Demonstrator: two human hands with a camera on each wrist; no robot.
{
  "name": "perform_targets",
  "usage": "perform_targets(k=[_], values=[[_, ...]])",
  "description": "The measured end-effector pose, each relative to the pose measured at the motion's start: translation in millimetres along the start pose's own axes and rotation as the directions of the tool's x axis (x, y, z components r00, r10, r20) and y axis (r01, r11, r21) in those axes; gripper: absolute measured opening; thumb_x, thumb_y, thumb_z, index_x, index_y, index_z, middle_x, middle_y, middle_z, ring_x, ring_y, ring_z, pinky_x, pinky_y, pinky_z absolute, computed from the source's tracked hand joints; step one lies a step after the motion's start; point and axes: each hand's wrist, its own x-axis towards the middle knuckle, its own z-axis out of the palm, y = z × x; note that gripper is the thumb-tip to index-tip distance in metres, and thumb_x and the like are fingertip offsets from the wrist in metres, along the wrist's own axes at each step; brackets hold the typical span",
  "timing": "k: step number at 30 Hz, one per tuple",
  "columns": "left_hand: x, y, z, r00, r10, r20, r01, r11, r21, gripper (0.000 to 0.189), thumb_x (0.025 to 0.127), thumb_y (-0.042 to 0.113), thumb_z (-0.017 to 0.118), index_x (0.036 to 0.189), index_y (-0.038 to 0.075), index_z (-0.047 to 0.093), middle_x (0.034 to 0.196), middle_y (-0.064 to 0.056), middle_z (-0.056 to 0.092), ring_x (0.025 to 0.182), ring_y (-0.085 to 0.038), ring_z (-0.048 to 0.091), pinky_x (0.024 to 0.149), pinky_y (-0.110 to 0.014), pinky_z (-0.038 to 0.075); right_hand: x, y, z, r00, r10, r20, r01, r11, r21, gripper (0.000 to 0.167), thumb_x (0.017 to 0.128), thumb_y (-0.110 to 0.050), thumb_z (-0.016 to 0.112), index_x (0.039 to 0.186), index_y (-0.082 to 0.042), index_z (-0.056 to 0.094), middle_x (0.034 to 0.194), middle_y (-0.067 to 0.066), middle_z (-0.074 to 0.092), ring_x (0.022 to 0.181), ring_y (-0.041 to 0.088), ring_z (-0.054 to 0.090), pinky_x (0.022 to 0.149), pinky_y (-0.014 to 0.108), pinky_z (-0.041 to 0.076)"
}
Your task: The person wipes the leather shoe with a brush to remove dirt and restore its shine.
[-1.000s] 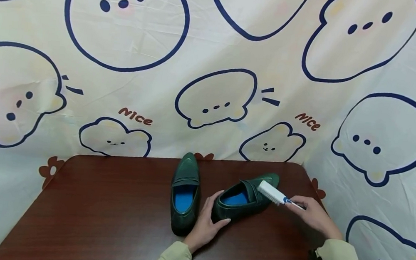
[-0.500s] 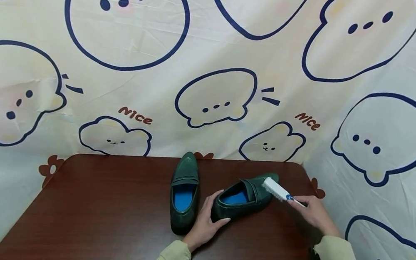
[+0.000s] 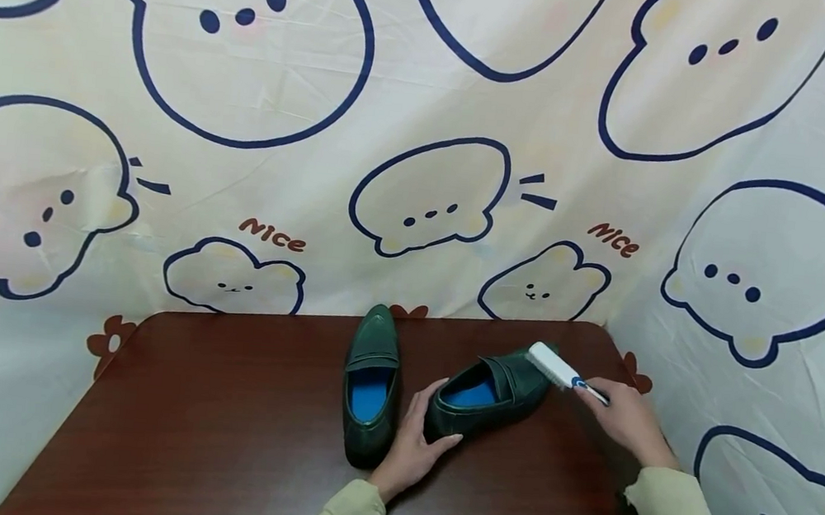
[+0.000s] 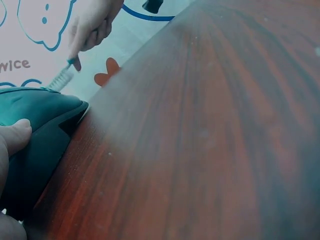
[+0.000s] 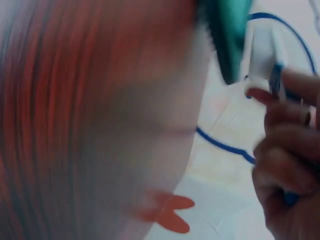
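Two dark green loafers with blue insoles are on the brown table. The right loafer [image 3: 479, 420] lies at a slant, toe pointing to the far right. My left hand [image 3: 412, 450] grips its heel, with the thumb [image 4: 17, 135] showing against the shoe's side in the left wrist view. In my right hand [image 3: 624, 416] is a white brush [image 3: 553, 365] with a blue band, pinched by its handle. Its bristles are down at the toe of that loafer. Upright beside my left hand is the left loafer [image 3: 376, 341], toe toward the wall.
The brown table [image 3: 232, 423] has its far edge against a cream cloth [image 3: 442, 103] printed with blue-outlined animal faces. The same cloth closes in the right side, close to my right hand. The left loafer stands close to the held one.
The brush has slid a short way forward and right, from the upper of the right loafer to its toe. My left hand keeps its hold on the heel. The head view has shifted slightly.
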Motion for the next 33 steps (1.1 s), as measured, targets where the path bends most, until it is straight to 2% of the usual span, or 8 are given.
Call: perform_targets(k=[2,5,10,13,20,23,27,33], values=[[0.1,-0.8,0.9,1.000,-0.002,-0.003,0.002,1.000,0.000,0.082,0.095,0.031,0.077,0.162,0.029,0.029,0.161,0.008,0.035,0.149,-0.019,0.037,0.118,-0.058,0.035,-2.1,0,-1,0.997,-0.029,0.069,0.024,0.997,0.068,0.031,0.102,-0.036,0.066,0.118,-0.010,0.074,0.104,0.009,0.074,0.085,0.021,0.058,0.073,0.037,0.049],[-0.1,-1.5,1.1,1.000,-0.002,-0.008,0.002,1.000,-0.009,0.081,0.095,0.030,0.077,0.162,0.030,0.029,0.161,0.009,0.035,0.149,-0.018,0.037,0.118,-0.058,0.035,-4.4,0,-2,0.988,-0.060,0.143,0.039,0.989,0.145,0.031,0.101,-0.038,0.068,0.114,-0.013,0.079,0.109,0.006,0.076,0.089,0.021,0.061,0.079,0.039,0.053],[-1.3,-2.2,1.5,1.000,0.002,-0.006,-0.002,1.000,-0.013,0.081,0.095,0.030,0.077,0.160,0.038,0.029,0.160,0.009,0.036,0.149,-0.019,0.037,0.118,-0.058,0.035,-6.8,7,-2,0.982,-0.043,0.183,0.018,0.990,0.138,0.030,0.098,-0.036,0.072,0.112,-0.012,0.081,0.110,0.010,0.077,0.090,0.020,0.064,0.082,0.044,0.056],[-1.5,-2.3,1.6,1.000,0.003,0.000,-0.003,1.000,-0.009,0.081,0.095,0.032,0.077,0.160,0.039,0.029,0.160,0.010,0.035,0.149,-0.018,0.037,0.119,-0.057,0.034,-5.3,13,-2,0.989,-0.014,0.149,-0.001,0.995,0.095,0.037,0.100,-0.038,0.070,0.117,-0.007,0.079,0.114,0.017,0.076,0.094,0.023,0.065,0.083,0.051,0.058],[-1.1,-2.6,0.4,1.000,0.007,0.003,-0.007,1.000,-0.006,0.081,0.096,0.032,0.076,0.161,0.037,0.028,0.162,0.010,0.034,0.150,-0.018,0.035,0.119,-0.057,0.034,3.0,11,3,0.998,0.058,-0.030,-0.058,0.998,0.000,0.047,0.102,-0.033,0.067,0.130,0.005,0.068,0.122,0.030,0.070,0.091,0.029,0.067,0.086,0.059,0.058],[-1.4,-2.6,1.1,1.000,0.007,0.007,-0.007,1.000,-0.006,0.081,0.096,0.032,0.076,0.160,0.039,0.028,0.162,0.009,0.034,0.150,-0.019,0.035,0.119,-0.058,0.034,5.1,8,5,0.995,0.060,-0.083,-0.063,0.997,-0.032,0.044,0.102,-0.027,0.067,0.129,0.008,0.067,0.116,0.030,0.071,0.083,0.026,0.066,0.080,0.055,0.060],[-0.7,-0.8,0.3,1.000,0.007,0.007,-0.007,1.000,-0.016,0.082,0.096,0.032,0.077,0.161,0.036,0.028,0.161,0.008,0.034,0.150,-0.019,0.036,0.119,-0.058,0.034,7.4,1,5,0.993,0.050,-0.106,-0.055,0.998,-0.042,0.041,0.102,-0.027,0.067,0.125,0.008,0.068,0.098,0.023,0.075,0.073,0.023,0.061,0.065,0.042,0.055],[-1.0,-1.7,-0.1,1.000,0.016,0.000,-0.016,1.000,-0.002,0.082,0.095,0.032,0.077,0.161,0.036,0.028,0.161,0.006,0.036,0.149,-0.020,0.037,0.118,-0.059,0.035,4.6,-15,6,0.990,0.006,-0.144,-0.004,1.000,0.014,0.039,0.104,-0.031,0.064,0.124,0.001,0.071,0.091,0.014,0.074,0.071,0.021,0.055,0.064,0.034,0.047]])
